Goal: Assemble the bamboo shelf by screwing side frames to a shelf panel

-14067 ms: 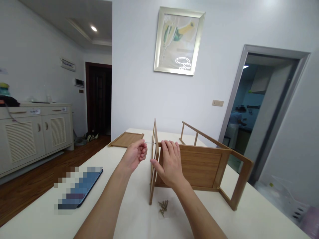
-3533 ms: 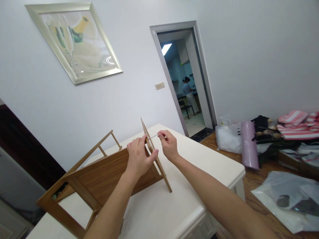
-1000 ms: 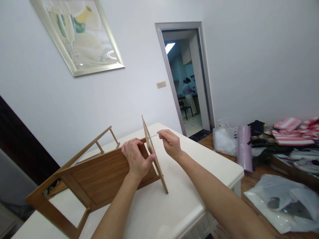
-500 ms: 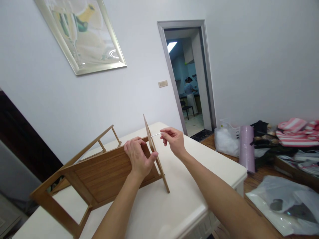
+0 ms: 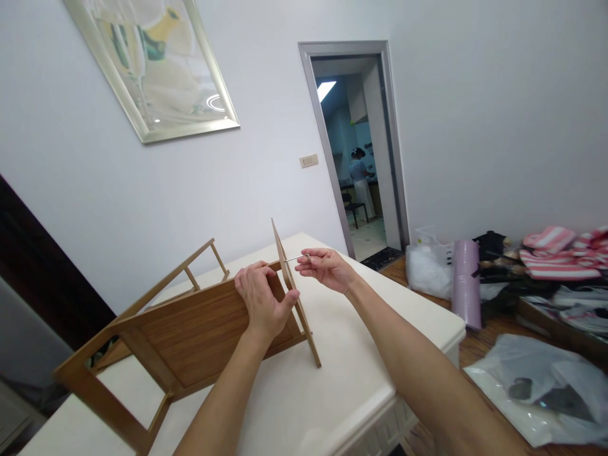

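A brown wooden frame with a panel [image 5: 190,335], like a small piece of furniture, lies on its side on the white table [image 5: 342,380]. My left hand [image 5: 263,297] is wrapped over the panel's upper edge, its thumb pressing against the upright end board [image 5: 311,335]. On the other side of that board, my right hand [image 5: 327,269] pinches the bent end of a thin metal Allen key [image 5: 295,258]. The key's far tip meets the outer face of the end board, and whatever it sits in is too small to see.
Right of the table, the floor holds a clear plastic bag [image 5: 546,386], a purple roll [image 5: 465,285], a white basket [image 5: 430,259] and striped cloth [image 5: 560,259]. Behind stands a doorway [image 5: 396,145], with a person [image 5: 360,174] in the room beyond.
My right hand has turned and its fingers have straightened somewhat around the Allen key, shifting slightly left. My left hand and the wooden frame keep their places.
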Demonstrator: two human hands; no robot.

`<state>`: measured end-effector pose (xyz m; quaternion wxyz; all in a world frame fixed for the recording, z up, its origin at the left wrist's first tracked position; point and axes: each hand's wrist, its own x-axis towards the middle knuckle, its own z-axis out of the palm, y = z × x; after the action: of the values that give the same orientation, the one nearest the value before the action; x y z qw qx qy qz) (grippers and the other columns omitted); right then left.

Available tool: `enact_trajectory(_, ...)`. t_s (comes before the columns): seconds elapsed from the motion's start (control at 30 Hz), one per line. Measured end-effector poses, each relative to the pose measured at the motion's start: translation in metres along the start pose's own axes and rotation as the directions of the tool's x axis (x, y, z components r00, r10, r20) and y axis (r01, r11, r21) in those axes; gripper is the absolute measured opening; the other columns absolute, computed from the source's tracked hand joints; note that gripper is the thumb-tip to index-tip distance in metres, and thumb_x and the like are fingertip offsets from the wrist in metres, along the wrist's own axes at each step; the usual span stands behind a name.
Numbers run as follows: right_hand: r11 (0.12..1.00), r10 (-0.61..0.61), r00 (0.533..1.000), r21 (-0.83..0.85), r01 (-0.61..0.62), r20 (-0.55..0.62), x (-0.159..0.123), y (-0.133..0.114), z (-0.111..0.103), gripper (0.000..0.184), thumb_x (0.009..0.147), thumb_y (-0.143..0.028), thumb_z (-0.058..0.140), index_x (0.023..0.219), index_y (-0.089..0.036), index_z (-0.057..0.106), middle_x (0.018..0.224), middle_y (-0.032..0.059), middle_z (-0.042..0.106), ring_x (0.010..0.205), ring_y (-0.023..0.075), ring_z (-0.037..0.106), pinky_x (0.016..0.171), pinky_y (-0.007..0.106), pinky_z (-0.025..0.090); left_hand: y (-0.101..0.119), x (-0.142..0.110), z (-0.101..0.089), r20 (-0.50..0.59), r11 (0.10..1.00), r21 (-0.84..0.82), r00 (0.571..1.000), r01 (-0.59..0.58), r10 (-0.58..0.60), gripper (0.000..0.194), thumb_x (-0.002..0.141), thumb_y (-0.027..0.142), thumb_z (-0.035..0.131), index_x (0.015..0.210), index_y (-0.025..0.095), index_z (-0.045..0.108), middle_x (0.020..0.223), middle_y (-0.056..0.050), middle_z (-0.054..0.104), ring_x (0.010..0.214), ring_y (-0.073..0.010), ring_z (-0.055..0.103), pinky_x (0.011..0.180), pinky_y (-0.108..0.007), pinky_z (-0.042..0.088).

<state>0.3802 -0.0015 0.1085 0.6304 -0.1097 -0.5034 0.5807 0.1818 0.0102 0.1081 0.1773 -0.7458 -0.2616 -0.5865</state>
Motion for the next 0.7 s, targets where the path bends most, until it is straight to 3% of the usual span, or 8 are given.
enact_trajectory(0.2,0.999,0.027,0.999,-0.036,-0.026,0.044,0.0,0.002,-0.004,0.039,0.066,-0.026,0.086,0.101,-0.022,0.071,0.1,0.0049,0.076,0.09,0.0215,0.073,0.089,0.045,0.054,0.001,0.001,0.0,-0.001,1.0,-0.017,1.0,0.0,0.0,0.064,0.08,0.082,0.026,0.091,0.022,0.045,0.095,-0.01,0.056,0.097,-0.0283,0.052,0.098,-0.051,0.029)
enact_trajectory(0.47,0.991,0.026,0.999,-0.134,-0.021,0.034,0.001,0.001,-0.01,0.039,0.068,-0.031,0.085,0.103,-0.021,0.07,0.094,0.0059,0.076,0.08,0.0162,0.07,0.085,0.042,0.054,0.003,0.001,-0.002,0.005,1.0,-0.022,1.0,0.007,-0.007,0.063,0.081,0.081,0.027,0.09,0.022,0.045,0.094,-0.01,0.055,0.094,-0.0278,0.051,0.098,-0.05,0.029)
enact_trajectory(0.7,0.975,-0.098,0.987,-0.212,0.069,-0.13,0.004,0.001,0.003,0.033,0.064,-0.036,0.086,0.089,-0.017,0.074,0.083,0.0057,0.075,0.073,0.0143,0.067,0.078,0.035,0.054,0.002,0.001,-0.001,0.029,0.999,-0.02,0.999,0.034,-0.033,0.062,0.08,0.081,0.028,0.088,0.022,0.045,0.095,-0.01,0.056,0.096,-0.028,0.052,0.096,-0.05,0.031)
